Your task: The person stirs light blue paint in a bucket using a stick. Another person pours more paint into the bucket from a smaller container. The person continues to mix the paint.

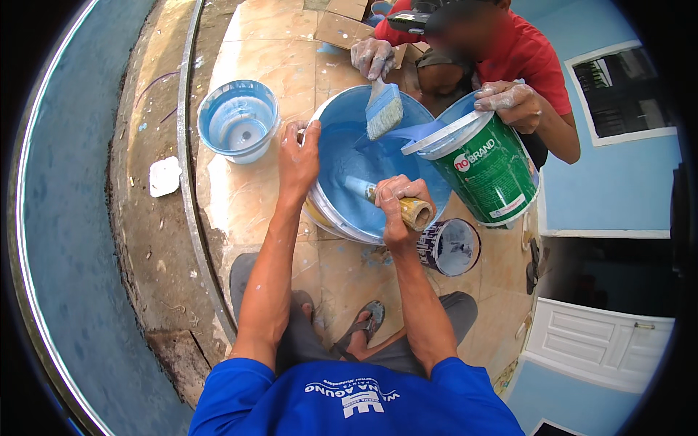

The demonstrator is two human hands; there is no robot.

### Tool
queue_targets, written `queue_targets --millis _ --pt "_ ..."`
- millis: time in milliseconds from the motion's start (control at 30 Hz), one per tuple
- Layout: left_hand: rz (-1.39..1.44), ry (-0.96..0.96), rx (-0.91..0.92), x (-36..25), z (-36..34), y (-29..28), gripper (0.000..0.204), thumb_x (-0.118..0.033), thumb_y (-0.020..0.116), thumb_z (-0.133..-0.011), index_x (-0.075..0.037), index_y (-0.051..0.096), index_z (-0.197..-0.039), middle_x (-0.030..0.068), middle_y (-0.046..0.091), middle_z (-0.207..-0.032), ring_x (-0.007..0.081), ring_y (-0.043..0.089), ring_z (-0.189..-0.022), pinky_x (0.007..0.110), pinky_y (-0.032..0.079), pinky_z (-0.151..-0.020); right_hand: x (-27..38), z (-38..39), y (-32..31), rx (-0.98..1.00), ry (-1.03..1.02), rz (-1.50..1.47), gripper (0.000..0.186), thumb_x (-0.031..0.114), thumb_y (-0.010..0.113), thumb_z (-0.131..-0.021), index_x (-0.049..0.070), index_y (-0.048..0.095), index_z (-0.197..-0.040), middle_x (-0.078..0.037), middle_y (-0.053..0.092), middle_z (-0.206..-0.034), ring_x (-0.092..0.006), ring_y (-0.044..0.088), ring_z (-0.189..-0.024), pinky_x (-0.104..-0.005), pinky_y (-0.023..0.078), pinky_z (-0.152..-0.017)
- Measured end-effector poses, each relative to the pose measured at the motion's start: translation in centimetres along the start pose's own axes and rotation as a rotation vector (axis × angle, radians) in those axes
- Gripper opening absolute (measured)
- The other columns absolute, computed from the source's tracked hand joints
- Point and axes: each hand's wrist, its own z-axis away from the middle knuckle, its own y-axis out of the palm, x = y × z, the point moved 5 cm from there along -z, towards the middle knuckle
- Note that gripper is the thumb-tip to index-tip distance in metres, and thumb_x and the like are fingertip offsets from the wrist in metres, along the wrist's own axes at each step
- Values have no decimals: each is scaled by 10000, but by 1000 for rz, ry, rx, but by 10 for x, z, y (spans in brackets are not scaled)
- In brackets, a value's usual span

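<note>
A large white bucket (336,227) with blue paint (342,156) inside stands in front of me. My left hand (299,156) is closed on its left rim. My right hand (398,205) wraps round a thick, hollow, bamboo-like stick (416,214), whose paint-coated lower end dips into the blue paint. Across from me, a co-worker in a red shirt (534,54) holds a wide paintbrush (384,112) over the bucket with one hand. The co-worker's other hand grips a green paint pail (494,171), tilted so that blue paint (418,132) runs from its lip into the large bucket.
A clear tub with blue residue (238,122) stands left of the large bucket. Right of it is a small paint-smeared can (454,247). A metal edge (185,145) borders the tiled floor (291,58); a white lid (165,176) lies beyond it. Cardboard (342,30) lies at the back.
</note>
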Motion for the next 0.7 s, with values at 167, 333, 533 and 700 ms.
queue_targets --millis 167,333,533,700 --pt "-13 18 5 -2 0 -1 418 -366 632 -1014 41 667 -1098 185 685 -977 278 642 -896 391 505 -840 23 8 -8 202 178 -51 229 -124 649 -830 43 500 -781 -74 621 -704 -131 556 -615 -290 463 -592" --pt "-13 -19 19 -4 2 -1 421 -366 631 -1014 44 667 -1105 193 691 -988 285 650 -916 393 505 -846 33 10 -25 250 30 245 208 -109 686 -795 27 533 -763 -92 629 -677 -157 570 -567 -307 467 -544" --pt "-21 0 -8 -3 2 -1 428 -370 635 -1014 48 666 -1102 192 696 -980 277 651 -897 395 506 -834 25 3 -27 150 -247 247 202 -119 702 -800 15 556 -836 -87 642 -727 -169 585 -615 -307 492 -604" --pt "-15 -79 72 -5 1 0 477 -395 605 -1032 48 654 -1203 197 699 -1111 264 640 -1047 386 483 -947 10 7 -23 136 -104 271 217 -105 692 -851 46 536 -854 -70 631 -740 -139 569 -638 -299 477 -611"
